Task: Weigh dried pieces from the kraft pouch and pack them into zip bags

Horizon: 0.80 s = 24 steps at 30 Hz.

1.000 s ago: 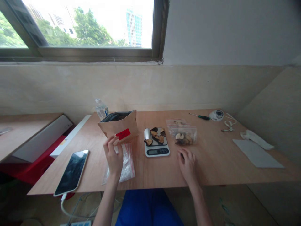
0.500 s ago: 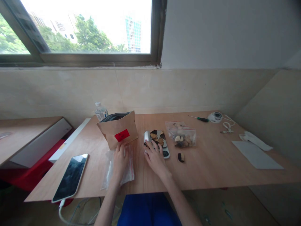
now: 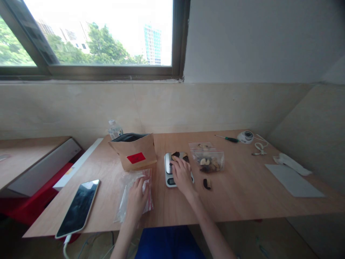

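Note:
My left hand [image 3: 137, 198] lies flat, fingers stretched, on a stack of clear zip bags [image 3: 136, 192] on the wooden table [image 3: 242, 194]. My right hand [image 3: 182, 174] rests over the small kitchen scale [image 3: 169, 169], covering the dark dried slices [image 3: 180, 155] on its plate; its fingers curl over them, and whether they grip one is hidden. One dark slice [image 3: 206, 183] lies loose on the table right of the scale. A filled clear bag of slices [image 3: 211, 162] sits behind it. An open brown paper pouch with a red label [image 3: 134, 153] stands left of the scale.
A phone [image 3: 78, 207] on a cable lies at the front left. A water bottle [image 3: 114, 128] stands behind the pouch. A screwdriver [image 3: 227, 138], a small white round device [image 3: 245, 136], a white cable [image 3: 258, 146] and a grey sheet [image 3: 293, 175] occupy the right side.
My right hand moved left from the table, leaving a dark slice there, and onto the scale's plate. My left hand came down from the pouch onto the zip bags.

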Each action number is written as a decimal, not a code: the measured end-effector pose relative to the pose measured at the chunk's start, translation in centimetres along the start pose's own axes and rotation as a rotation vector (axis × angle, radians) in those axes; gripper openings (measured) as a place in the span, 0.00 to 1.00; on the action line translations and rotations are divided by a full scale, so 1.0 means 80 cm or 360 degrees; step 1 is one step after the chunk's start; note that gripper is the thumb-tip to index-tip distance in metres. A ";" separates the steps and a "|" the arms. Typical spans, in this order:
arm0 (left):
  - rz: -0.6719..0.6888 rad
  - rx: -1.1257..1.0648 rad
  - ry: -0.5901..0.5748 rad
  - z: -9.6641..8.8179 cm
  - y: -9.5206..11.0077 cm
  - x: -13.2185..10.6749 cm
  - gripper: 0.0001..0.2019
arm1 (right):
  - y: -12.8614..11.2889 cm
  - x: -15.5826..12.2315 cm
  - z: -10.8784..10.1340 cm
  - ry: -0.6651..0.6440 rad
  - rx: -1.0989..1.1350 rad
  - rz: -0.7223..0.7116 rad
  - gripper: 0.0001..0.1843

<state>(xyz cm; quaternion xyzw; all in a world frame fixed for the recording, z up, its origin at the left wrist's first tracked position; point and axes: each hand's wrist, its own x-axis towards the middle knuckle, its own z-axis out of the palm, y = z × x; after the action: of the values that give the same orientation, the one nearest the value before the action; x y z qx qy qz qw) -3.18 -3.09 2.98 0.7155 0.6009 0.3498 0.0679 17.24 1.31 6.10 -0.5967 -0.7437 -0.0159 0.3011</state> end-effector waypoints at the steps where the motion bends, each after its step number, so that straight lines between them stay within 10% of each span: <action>1: -0.0007 0.0001 -0.0051 0.000 0.006 -0.010 0.12 | 0.006 0.011 -0.003 -0.0016 -0.0007 0.0033 0.18; 11: -0.0093 -0.0013 -0.0280 0.001 0.007 -0.045 0.13 | 0.066 0.077 0.001 -0.0455 -0.0170 0.0072 0.18; 24: -0.0360 -0.0259 0.0081 -0.002 0.010 -0.049 0.14 | 0.058 0.041 -0.028 -0.0015 -0.0023 0.0145 0.16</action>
<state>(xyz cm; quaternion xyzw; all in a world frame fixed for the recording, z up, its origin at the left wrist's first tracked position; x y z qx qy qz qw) -2.73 -6.87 1.87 0.6261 0.6489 0.4056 0.1496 21.97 4.67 7.89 -0.6322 -0.7170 -0.0048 0.2936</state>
